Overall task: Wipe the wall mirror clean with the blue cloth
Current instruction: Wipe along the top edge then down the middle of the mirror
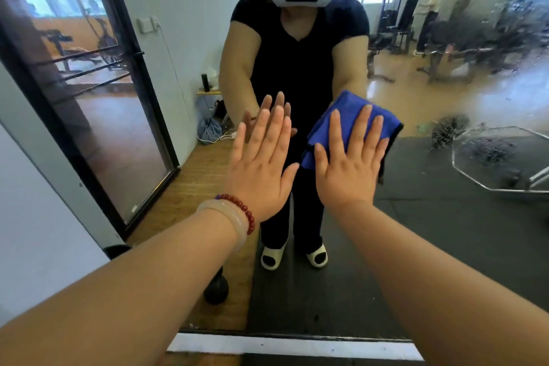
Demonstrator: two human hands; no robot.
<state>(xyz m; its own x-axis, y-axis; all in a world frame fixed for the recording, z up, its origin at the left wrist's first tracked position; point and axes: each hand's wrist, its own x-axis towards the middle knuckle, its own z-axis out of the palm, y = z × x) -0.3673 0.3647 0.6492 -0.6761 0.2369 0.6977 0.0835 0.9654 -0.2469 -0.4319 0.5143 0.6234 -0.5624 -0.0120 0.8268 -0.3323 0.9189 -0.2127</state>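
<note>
The wall mirror [190,38] fills most of the view and reflects me and the room behind. My right hand [350,157] lies flat with straight, spread fingers on the folded blue cloth [350,107], pressing it against the glass at about waist height. My left hand [264,160], with bracelets on its wrist, presses flat against the bare glass just left of the cloth, fingers straight. Wet droplets and smears [487,140] cover the mirror's right side.
The mirror's dark bottom edge [297,334] meets a white strip at the floor. A round black object [216,291] sits on the floor at the lower left. A white wall [32,202] borders the mirror on the left. Gym equipment and another person show in the reflection.
</note>
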